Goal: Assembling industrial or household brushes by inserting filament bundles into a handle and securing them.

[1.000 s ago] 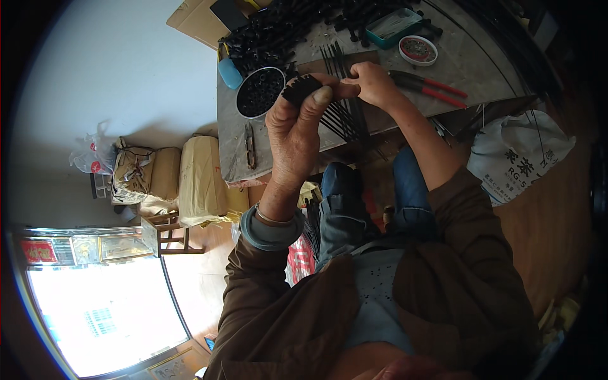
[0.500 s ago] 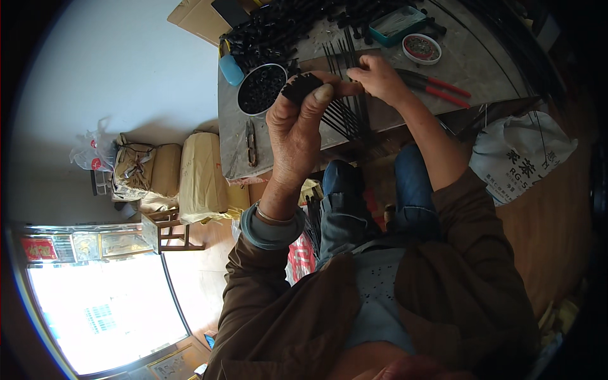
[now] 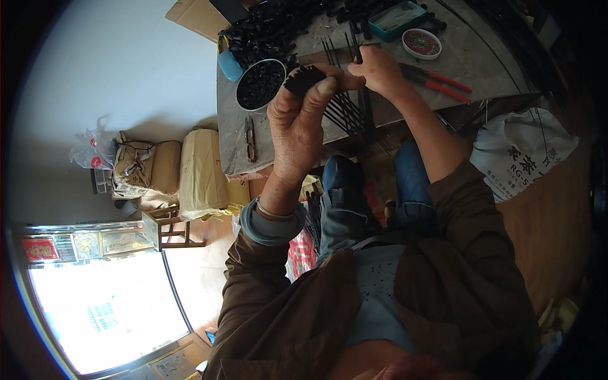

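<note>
My left hand (image 3: 296, 120) is closed above the table's near edge, its thumb pressing a black clump of short pieces with a jagged edge (image 3: 303, 80) against the fingers. Close beside its fingertips, my right hand (image 3: 381, 71) is closed with curled fingers; what it pinches is hidden. Thin black rods (image 3: 342, 114) lie fanned out under both hands and stick out over the table edge. Left of my left hand stands a round bowl (image 3: 239, 95) filled with small black ring-like parts.
Pliers with red handles (image 3: 446, 88) lie right of my right hand, near a white dish of small bits (image 3: 422, 44) and a teal tray (image 3: 398, 21). Rusty pliers (image 3: 251, 139) lie at the left. Black parts (image 3: 272, 38) are heaped at the back. A white sack (image 3: 522, 152) stands at the right.
My right hand has shifted slightly up and to the right, its fingers curled more tightly. My left hand still grips the black clump, and the whole view has tilted a little.
</note>
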Demonstrator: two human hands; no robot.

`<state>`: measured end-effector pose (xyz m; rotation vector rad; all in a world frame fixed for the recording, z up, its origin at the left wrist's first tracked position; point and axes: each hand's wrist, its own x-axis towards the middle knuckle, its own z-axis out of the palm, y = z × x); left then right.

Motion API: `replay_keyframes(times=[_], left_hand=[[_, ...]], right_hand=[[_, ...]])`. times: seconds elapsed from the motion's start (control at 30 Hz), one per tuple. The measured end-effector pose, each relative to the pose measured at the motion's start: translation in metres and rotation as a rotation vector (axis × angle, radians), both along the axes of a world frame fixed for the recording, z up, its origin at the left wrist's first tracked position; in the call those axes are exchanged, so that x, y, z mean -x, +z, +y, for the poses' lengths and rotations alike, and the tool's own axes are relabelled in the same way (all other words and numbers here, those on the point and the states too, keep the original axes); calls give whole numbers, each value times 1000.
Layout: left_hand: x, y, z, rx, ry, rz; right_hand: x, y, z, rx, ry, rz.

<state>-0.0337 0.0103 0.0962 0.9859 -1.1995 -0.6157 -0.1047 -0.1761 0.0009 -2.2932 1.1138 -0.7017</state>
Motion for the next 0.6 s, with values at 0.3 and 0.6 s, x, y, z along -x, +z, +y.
replay_keyframes(times=[0.3,0.6], left_hand=[[-1,-1,-3,31,-19,-72],[2,0,-4,28,-27,-47]], right_hand=[[2,-5,7,-7,38,-59],[-4,6,-5,-165,69,-217]])
